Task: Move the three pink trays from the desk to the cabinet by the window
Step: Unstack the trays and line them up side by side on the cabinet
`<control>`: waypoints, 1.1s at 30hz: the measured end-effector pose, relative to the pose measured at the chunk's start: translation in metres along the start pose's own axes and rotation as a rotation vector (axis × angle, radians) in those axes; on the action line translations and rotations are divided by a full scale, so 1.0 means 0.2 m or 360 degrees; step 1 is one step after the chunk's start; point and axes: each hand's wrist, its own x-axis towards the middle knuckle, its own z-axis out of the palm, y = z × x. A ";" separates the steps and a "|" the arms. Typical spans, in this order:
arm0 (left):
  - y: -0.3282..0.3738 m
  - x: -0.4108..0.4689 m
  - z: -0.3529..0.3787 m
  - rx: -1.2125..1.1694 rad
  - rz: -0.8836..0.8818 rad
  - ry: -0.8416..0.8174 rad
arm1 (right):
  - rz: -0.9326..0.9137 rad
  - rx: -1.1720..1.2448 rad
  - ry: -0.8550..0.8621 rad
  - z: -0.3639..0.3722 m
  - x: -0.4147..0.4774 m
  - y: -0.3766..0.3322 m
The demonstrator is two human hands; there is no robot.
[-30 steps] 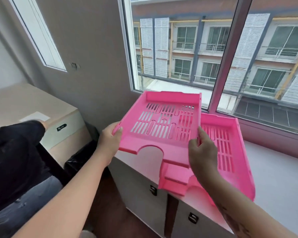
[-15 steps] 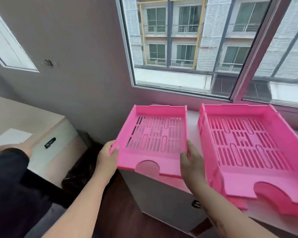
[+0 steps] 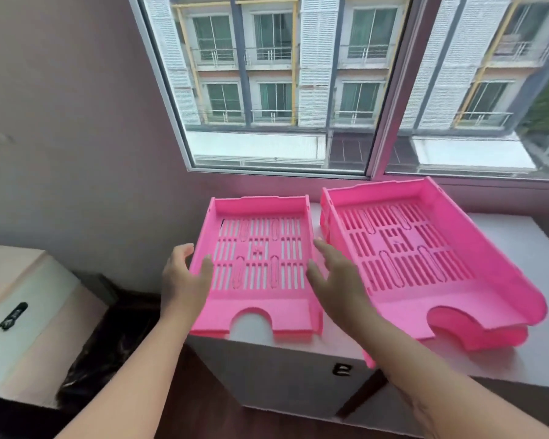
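A pink slotted tray (image 3: 260, 264) lies flat on the left end of the white cabinet (image 3: 520, 359) under the window. Right beside it a second pink tray (image 3: 409, 255) rests on top of a third pink tray (image 3: 488, 339), whose front edge shows beneath. My left hand (image 3: 184, 280) hovers open at the left tray's left side, fingers spread, with the thumb over the rim. My right hand (image 3: 333, 280) is open over the gap between the trays, holding nothing.
The window (image 3: 298, 90) and its sill run just behind the trays. A beige desk unit (image 3: 29, 312) stands at the left, with a black bin bag (image 3: 118, 337) between it and the cabinet. Dark wood floor shows below.
The left tray came down onto the cabinet top beside the stacked pair. Both hands have let go of it and opened.
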 end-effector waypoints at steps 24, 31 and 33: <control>0.75 -0.35 0.81 0.0182 -0.0075 -0.0553 | 0.0518 -0.0475 0.0107 -1.04 0.02 0.73; 1.09 -0.45 0.99 0.0178 0.0210 -0.0571 | 0.0563 -0.0420 0.0323 -1.44 -0.04 0.81; 1.19 -0.50 1.10 0.0123 0.0272 -0.0645 | 0.0610 -0.0388 0.0403 -1.57 -0.10 0.87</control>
